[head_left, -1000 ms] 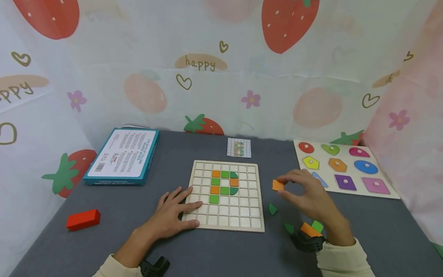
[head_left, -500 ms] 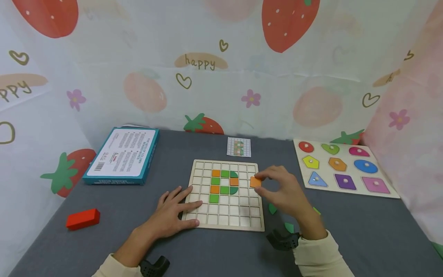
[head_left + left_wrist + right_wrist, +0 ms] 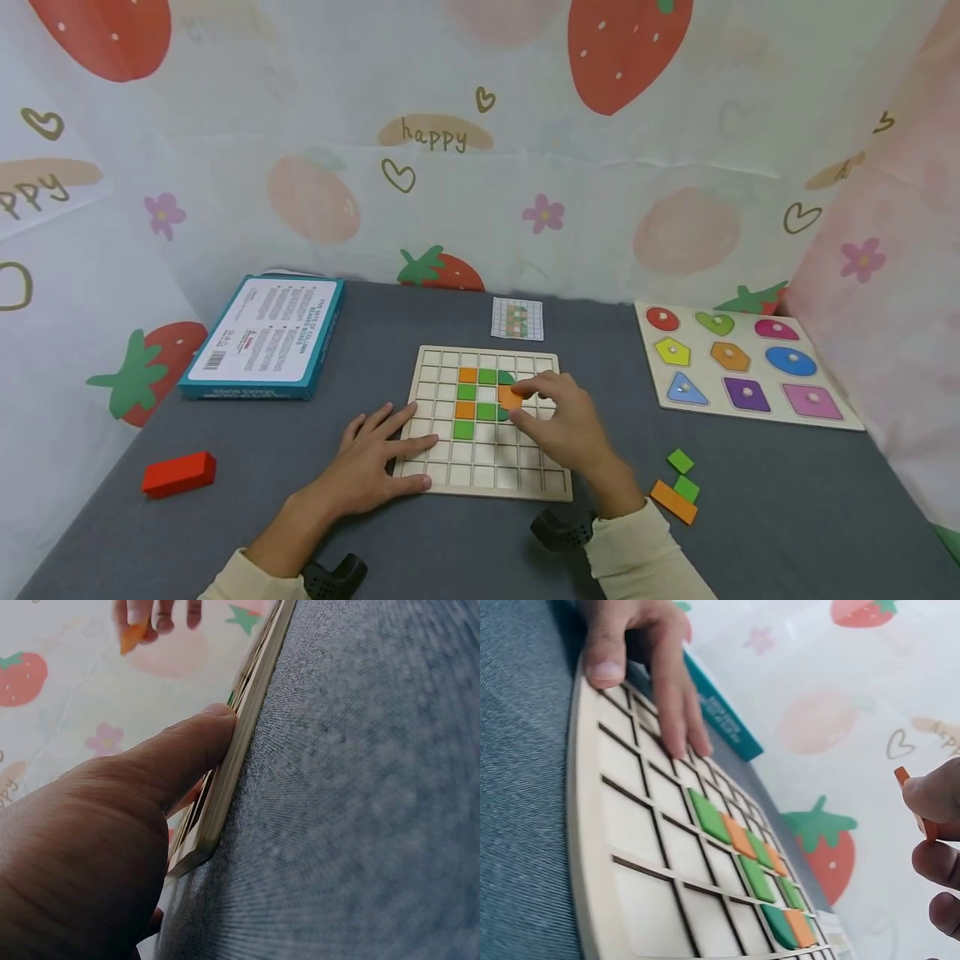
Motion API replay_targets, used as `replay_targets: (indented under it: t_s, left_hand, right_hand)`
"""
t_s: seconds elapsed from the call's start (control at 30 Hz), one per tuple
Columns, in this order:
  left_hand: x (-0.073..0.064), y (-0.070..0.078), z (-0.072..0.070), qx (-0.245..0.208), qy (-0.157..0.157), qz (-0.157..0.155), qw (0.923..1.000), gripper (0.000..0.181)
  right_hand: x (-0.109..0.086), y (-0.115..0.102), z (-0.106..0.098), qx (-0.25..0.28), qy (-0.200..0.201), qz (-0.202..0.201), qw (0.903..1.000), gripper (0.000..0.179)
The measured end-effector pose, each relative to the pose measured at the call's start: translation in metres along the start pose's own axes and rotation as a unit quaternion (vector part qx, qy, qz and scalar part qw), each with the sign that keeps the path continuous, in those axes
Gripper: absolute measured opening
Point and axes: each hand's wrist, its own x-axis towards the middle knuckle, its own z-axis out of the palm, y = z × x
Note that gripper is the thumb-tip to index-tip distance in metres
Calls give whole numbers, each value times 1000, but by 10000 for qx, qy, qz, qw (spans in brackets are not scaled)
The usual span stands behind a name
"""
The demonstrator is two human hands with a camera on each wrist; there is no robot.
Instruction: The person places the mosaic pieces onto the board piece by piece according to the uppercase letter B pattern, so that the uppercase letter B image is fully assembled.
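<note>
Two hands work at the grid board [image 3: 495, 493], roughly midway between the bench's [image 3: 420, 550] side edges: the left hand [image 3: 371, 467], fingers spread over its left side, probably steadies it; the right hand [image 3: 558, 417] pinches an orange tile [image 3: 511, 397] above it by one edge, likely leaving the underside free.

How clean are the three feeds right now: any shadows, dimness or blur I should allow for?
Head: fairly evenly lit, with a soft shadow on the grid board near the right hand; left wrist: dim, the left hand dark and the grey cloth grainy; right wrist: backdrop soft, print on the teal box too blurred to read.
</note>
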Motion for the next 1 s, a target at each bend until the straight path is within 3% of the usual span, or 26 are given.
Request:
replay_targets:
  t_s: [0.2,0.4,0.5,0.73,1.0]
  left_hand:
    - [-1,0,1,37,76,55,9999,60]
    - [0,0,1,16,9,-1,10000,60]
    - [0,0,0,11,-29,-23,10000,61]
    - [0,1,0,43,-45,-51,10000,61]
    - [0,1,0,55,17,-6,10000,60]
  right_hand:
    - [-1,6,18,233,101,59,9997,26]
    - [-3,14,33,320,-147,424,9985,24]
    - [-4,17,39,206,-278,529,9980,23]
    - [-5,23,48,-220,-594,170,9978,23]
    - [-7,27,54,-606,-719,236,9953,22]
